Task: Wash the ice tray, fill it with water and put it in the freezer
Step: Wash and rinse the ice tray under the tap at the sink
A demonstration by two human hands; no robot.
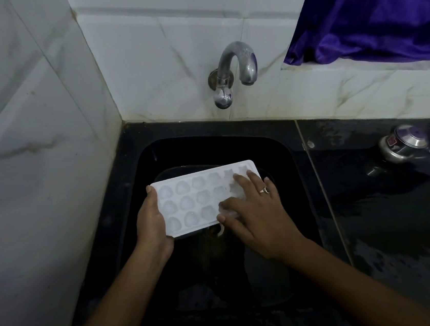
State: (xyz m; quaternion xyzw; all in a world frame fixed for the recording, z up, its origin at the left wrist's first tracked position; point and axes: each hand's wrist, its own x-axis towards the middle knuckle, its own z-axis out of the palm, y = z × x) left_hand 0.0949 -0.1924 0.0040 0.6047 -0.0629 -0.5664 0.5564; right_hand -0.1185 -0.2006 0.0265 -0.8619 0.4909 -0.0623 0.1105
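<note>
- Forearms come in from the bottom edge, both reaching over the sink (pixel 301 185).
- Left hand (pixel 151 221) grips the ice tray (pixel 194 200) by its left short end, thumb on the top rim and fingers underneath.
- Right hand (pixel 257 211) lies flat on the tray's right cells with fingers spread, pressing and not curled round anything. There is a whitish patch under the thumb; cannot tell if it is foam or a scrubber.
- Tray is held above the sink basin, cells up, roughly level, over the drain (pixel 216 231).
- Step judged: washing. Filling not yet begun; no water seen from the tap (pixel 235 66).
- Risk: only one end is gripped, so pressing down on the far end could lever the tray out of the grip into the sink, likelier if it is wet.
- Risk: hard pressing may flex thin plastic.
- Counts: 1 tray, 3 rows, 6 cells in the top row, other rows partly hidden by the hand; 2 hands; 1 tap; 1 ring; 1 metal pot (pixel 404 144) on the counter (pixel 402 221); 1 purple curtain (pixel 378 4).
</note>
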